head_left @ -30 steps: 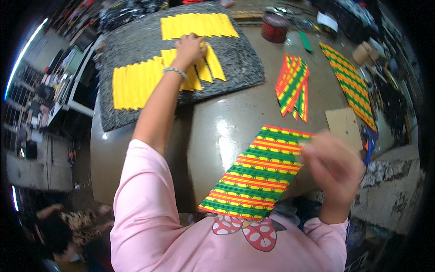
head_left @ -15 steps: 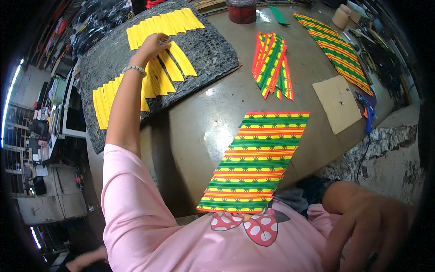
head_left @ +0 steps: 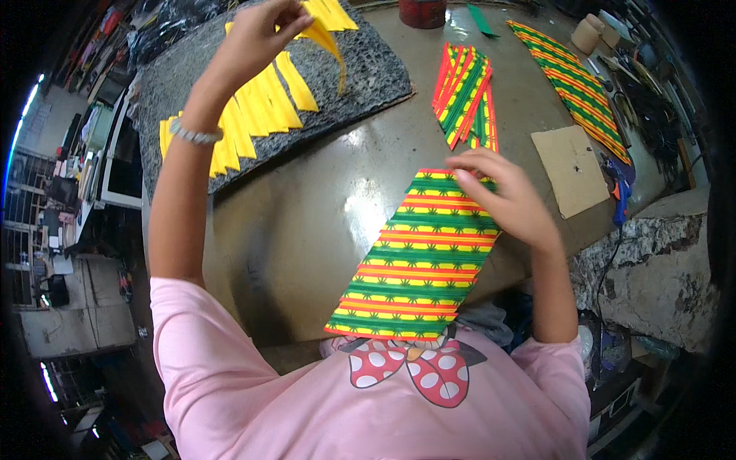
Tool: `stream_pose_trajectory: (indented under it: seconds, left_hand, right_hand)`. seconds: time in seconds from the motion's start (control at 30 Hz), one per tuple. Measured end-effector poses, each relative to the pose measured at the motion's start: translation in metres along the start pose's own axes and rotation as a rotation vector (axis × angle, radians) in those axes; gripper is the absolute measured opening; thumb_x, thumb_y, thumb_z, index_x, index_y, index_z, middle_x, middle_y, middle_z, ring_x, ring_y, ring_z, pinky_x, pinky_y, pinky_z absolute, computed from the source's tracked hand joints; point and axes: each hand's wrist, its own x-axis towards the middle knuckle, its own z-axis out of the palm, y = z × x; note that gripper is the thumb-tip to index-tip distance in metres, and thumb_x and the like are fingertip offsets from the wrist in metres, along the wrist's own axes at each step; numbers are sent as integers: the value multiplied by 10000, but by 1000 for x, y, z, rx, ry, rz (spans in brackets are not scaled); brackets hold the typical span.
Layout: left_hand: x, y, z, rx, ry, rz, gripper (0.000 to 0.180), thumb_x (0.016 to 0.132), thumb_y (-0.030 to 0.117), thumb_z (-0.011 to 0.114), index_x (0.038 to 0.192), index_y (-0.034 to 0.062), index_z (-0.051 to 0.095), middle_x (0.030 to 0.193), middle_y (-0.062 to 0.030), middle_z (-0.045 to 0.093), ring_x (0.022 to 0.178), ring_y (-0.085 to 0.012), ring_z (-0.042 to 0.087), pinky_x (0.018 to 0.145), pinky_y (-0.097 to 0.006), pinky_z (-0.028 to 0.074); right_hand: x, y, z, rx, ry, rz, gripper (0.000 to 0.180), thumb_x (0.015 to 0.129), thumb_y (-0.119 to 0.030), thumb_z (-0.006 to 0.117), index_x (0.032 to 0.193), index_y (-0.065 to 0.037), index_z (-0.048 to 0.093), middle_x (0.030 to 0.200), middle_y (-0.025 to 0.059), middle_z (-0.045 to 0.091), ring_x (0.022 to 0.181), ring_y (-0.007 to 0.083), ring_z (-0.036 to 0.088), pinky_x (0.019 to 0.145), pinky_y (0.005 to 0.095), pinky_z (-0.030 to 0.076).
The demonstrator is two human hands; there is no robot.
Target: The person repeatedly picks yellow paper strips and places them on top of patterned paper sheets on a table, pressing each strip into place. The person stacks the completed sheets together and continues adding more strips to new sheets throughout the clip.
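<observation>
My left hand (head_left: pixel 264 31) is raised over the dark textured slab at the back left, its fingers pinching the top of a yellow strip (head_left: pixel 328 46) that hangs and curves down. More yellow strips (head_left: pixel 264 100) lie side by side in rows on the slab (head_left: pixel 368 84). Closer to me, a slanted sheet of overlapping green, yellow and red striped strips (head_left: pixel 422 261) lies at the table's near edge. My right hand (head_left: pixel 498 184) is at that sheet's top right corner, fingers bent over its upper edge; whether they grip a strip I cannot make out.
Loose patterned strips (head_left: pixel 465 96) are piled beyond the sheet. Further right lie another striped sheet (head_left: pixel 571 88), a piece of cardboard (head_left: pixel 570 170) and a blue glue gun (head_left: pixel 622 195) with a cord. A red tin (head_left: pixel 422 11) stands at the back beside a green strip (head_left: pixel 481 21).
My left hand has lifted a yellow strip off the slab, moving up and slightly away. My right hand has come from the lower right to the striped sheet's top corner.
</observation>
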Motion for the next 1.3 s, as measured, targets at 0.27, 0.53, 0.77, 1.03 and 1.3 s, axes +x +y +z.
stream_pose_trajectory:
  seconds: [0.27,0.53,0.77,1.03,1.3]
  left_hand:
    - [-105,118,26,-325,340,-443,186,945,135,663,1077,10,701,910,-118,721,818,-191,698,736,-301,535]
    - [-221,132,102,-112,136,-529,196,947,152,665,1101,40,711,1008,-148,636,934,-299,615,852,-385,497]
    - [-246,212,51,-1085,-213,-428,699,821,196,810,1443,72,517,1133,-133,716,1122,-271,651,1046,-404,440]
    - [-321,281,76,-126,67,-114,292,801,131,649,1085,134,720,992,9,698,874,-174,600,777,-316,439]
    - [-348,293,67,-123,-252,-166,351,856,127,596,1191,94,697,1244,-22,670,1091,-197,576,867,-320,464]
  right_hand:
    - [-5,76,12,-413,-213,0,365,869,-225,731,1165,-27,647,1061,144,639,1052,330,604,948,409,457]
    - [-51,-32,-37,-271,-215,-163,168,881,-74,707,997,47,691,909,112,689,850,187,670,749,295,511]
    - [-81,-89,-44,-469,-188,-494,213,759,37,732,971,40,712,924,137,727,831,237,696,745,321,523]
    - [-132,-110,-24,-347,-550,-728,241,728,-122,703,933,2,726,885,89,726,702,187,681,598,340,495]
    - [-150,-47,51,-428,-624,-445,251,766,-88,685,1008,-65,746,959,68,729,818,264,692,717,369,529]
